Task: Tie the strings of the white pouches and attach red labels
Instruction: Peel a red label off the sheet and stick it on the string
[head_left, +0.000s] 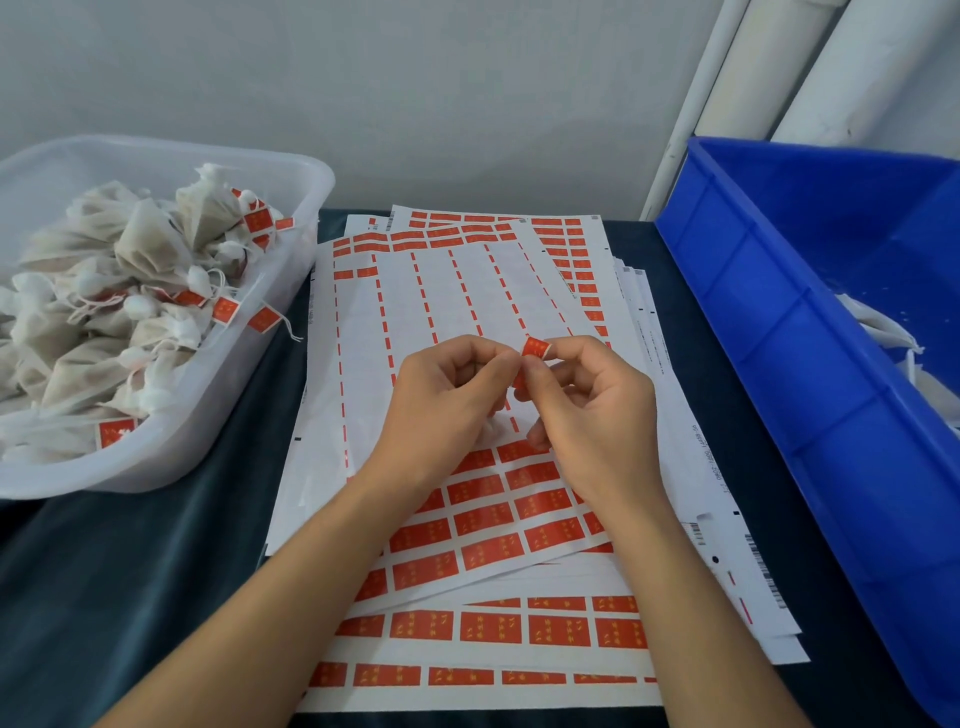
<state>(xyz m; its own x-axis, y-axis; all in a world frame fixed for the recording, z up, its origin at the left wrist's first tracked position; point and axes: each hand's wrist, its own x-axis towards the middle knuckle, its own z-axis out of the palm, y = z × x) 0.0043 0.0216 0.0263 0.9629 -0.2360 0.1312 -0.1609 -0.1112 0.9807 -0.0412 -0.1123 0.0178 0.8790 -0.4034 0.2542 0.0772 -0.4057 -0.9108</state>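
Left hand (447, 400) and right hand (587, 410) together pinch one small red rectangular paper label (535, 347) above the stacked white label sheets (467, 312). Yellow print on the labels is illegible. Tied white pouches fill the clear plastic tub (291, 171) at the table's left edge.

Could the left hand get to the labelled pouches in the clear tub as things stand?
Probably yes, once freed. The clear tub is open-topped on that side with nothing between, but the left hand and right hand are both pinching a red label.
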